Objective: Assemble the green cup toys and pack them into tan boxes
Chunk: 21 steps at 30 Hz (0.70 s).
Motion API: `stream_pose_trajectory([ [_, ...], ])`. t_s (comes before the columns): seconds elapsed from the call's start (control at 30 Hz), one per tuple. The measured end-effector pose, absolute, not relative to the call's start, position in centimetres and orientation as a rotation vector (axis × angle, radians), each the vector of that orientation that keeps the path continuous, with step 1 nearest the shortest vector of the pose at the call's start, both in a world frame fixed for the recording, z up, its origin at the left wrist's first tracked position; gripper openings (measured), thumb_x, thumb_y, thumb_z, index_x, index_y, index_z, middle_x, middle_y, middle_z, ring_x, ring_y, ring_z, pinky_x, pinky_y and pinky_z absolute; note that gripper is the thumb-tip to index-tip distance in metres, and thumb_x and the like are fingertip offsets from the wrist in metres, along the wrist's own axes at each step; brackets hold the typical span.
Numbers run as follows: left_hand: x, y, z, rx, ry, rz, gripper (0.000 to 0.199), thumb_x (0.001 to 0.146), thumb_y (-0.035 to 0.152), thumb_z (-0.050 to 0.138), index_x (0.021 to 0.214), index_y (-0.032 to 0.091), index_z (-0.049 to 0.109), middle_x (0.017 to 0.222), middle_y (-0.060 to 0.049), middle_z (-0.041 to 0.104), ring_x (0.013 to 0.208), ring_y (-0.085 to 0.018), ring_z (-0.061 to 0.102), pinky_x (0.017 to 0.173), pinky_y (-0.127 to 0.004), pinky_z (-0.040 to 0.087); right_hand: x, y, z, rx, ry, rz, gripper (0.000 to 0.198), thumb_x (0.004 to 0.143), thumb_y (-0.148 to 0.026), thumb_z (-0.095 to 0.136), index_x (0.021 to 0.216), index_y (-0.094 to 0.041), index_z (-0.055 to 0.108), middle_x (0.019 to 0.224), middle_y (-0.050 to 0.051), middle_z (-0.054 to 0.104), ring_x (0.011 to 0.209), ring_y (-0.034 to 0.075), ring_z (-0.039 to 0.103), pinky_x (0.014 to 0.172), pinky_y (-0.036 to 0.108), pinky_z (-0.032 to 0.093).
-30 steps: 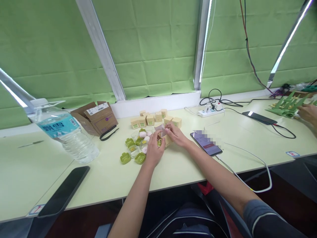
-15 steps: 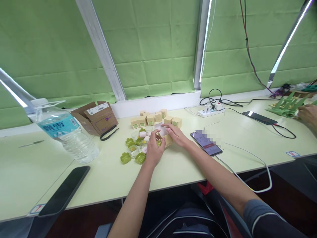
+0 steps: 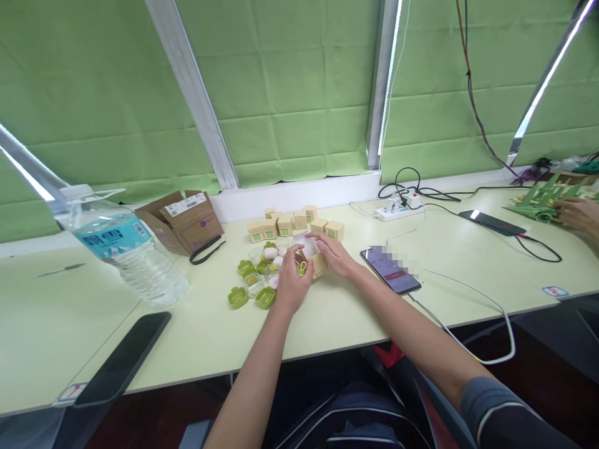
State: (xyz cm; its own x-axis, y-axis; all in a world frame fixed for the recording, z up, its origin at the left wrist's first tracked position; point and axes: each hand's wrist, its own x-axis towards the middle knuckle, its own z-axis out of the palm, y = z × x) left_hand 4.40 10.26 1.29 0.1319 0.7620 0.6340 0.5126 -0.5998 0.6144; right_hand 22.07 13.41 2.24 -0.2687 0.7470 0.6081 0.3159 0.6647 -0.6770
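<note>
A small tan cardboard box [image 3: 320,267] with its pale flap [image 3: 304,242] raised is between my hands, above the table. My right hand [image 3: 334,254] is closed on the box's far right side, thumb and fingers along its edge. My left hand [image 3: 293,280] is curled at the box's left opening, pinching a small green piece with a pale loop [image 3: 302,268]; the fingers partly hide it. Beside my left hand lie several green flower-shaped cups [image 3: 238,298], small clear cups [image 3: 253,285] and pinkish-white pieces [image 3: 270,253].
Several closed tan boxes [image 3: 285,225] stand behind my hands. Leftward are an open brown carton [image 3: 187,224], a large water bottle [image 3: 135,255] and a dark phone [image 3: 122,358]. A lit phone [image 3: 390,271] with a white cable lies right; another person's hand [image 3: 580,215] works at far right.
My hands and the box hold nearly the same place, the box's front showing slightly more. At far right, the other person's hand has moved a little left over the green parts.
</note>
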Motion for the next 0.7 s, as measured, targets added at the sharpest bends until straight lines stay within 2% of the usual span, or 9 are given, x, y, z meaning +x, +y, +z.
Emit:
stream_pose_trajectory([
  [0.1,4.36,10.25,1.33,2.170,1.234,1.457,0.038,0.090,0.029,0.061,0.126,0.022,0.051,0.100,-0.005,0.063,0.089,-0.020,0.062,0.088,-0.037,0.049,22.05,13.52,2.20,-0.804,-1.872,0.524,0.047,0.106,-0.053,0.028,0.127,-0.027,0.061,0.132,0.006,0.064,0.122,0.025,0.058,0.107,0.039,0.041],
  [0.27,4.35,10.14,1.40,2.148,1.253,1.426,0.038,0.091,0.029,0.060,0.127,0.024,0.051,0.098,-0.004,0.063,0.088,-0.019,0.061,0.088,-0.037,0.049,22.03,13.77,2.04,-0.861,-1.862,0.479,0.047,0.107,-0.050,0.027,0.115,-0.022,0.064,0.111,0.007,0.069,0.100,0.023,0.062,0.092,0.036,0.046],
  [0.47,4.36,10.24,1.32,2.150,1.258,1.433,0.039,0.091,0.031,0.060,0.128,0.022,0.052,0.100,-0.005,0.063,0.089,-0.020,0.061,0.089,-0.037,0.049,21.93,13.72,2.16,-0.902,-1.849,0.458,0.041,0.106,-0.046,0.031,0.117,-0.021,0.062,0.109,0.006,0.069,0.094,0.021,0.062,0.087,0.034,0.045],
  [0.6,4.28,10.21,1.54,2.076,1.242,1.453,0.049,0.094,0.037,0.058,0.140,0.024,0.050,0.099,-0.005,0.065,0.091,-0.020,0.063,0.089,-0.036,0.049,21.94,13.69,2.23,-0.943,-1.838,0.447,0.040,0.106,-0.045,0.033,0.117,-0.021,0.063,0.106,0.006,0.070,0.093,0.021,0.062,0.087,0.034,0.045],
  [0.7,4.05,10.00,1.88,1.938,1.211,1.550,0.049,0.098,0.042,0.052,0.144,0.026,0.050,0.094,-0.004,0.067,0.082,-0.017,0.064,0.080,-0.031,0.051,21.98,13.80,2.14,-0.956,-1.847,0.440,0.039,0.106,-0.044,0.033,0.117,-0.021,0.063,0.107,0.006,0.070,0.094,0.021,0.062,0.089,0.035,0.045],
])
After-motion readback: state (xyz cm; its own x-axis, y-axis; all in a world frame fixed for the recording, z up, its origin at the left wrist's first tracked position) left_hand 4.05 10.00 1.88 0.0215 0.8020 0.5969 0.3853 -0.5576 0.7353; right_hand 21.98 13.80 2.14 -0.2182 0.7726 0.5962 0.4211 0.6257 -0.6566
